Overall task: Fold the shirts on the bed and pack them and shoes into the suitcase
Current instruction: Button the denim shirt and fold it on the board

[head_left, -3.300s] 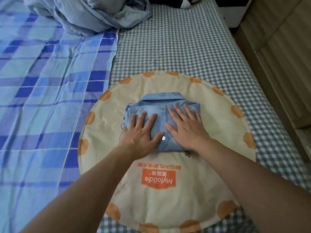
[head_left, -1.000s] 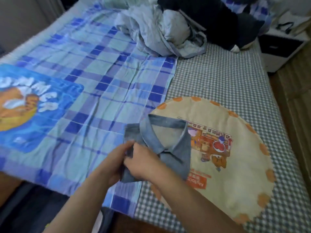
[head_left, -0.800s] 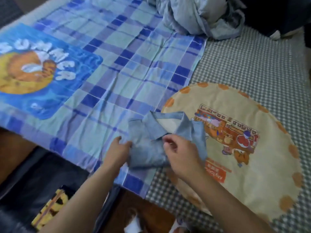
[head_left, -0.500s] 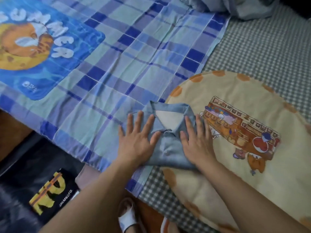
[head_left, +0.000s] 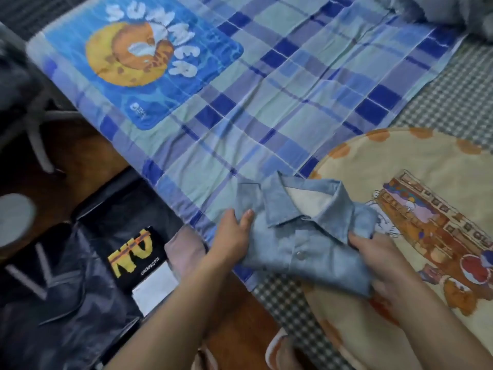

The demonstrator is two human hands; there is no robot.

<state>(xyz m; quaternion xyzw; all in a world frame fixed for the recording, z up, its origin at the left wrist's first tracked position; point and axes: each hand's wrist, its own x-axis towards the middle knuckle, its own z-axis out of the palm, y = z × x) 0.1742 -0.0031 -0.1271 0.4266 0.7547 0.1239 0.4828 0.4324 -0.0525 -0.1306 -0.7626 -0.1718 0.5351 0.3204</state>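
Both hands, flat on the folded shirt (head_left: 298,236) half a second ago, have shifted to its two side edges.

1. Bed (head_left: 453,108): fills the frame from 10 to 4 o'clock. Grey-white check sheet under a blue plaid cover (head_left: 266,102).
2. Round cream mat (head_left: 400,329): at 4 o'clock, orange spots on the rim, cartoon print; no text readable.
3. Suitcase (head_left: 53,316): on the floor at 8 o'clock, open, dark lining. Inside lies a black garment (head_left: 133,252) with yellow letters, partly readable as "NV"; the small white line under them is too small to read.
4. Blue towel (head_left: 149,60): at 11 o'clock, white lettering "SUMMER".
5. Shirt: light blue denim, folded to a compact rectangle, collar up, one snap button visible. It straddles the plaid cover edge and the mat, just right of frame centre.
6. Left hand (head_left: 234,239): at the shirt's 9 o'clock edge, thumb on top, fingers hidden under the fabric.
7. Right hand (head_left: 378,260): at the 3 o'clock edge, pinching the fabric.
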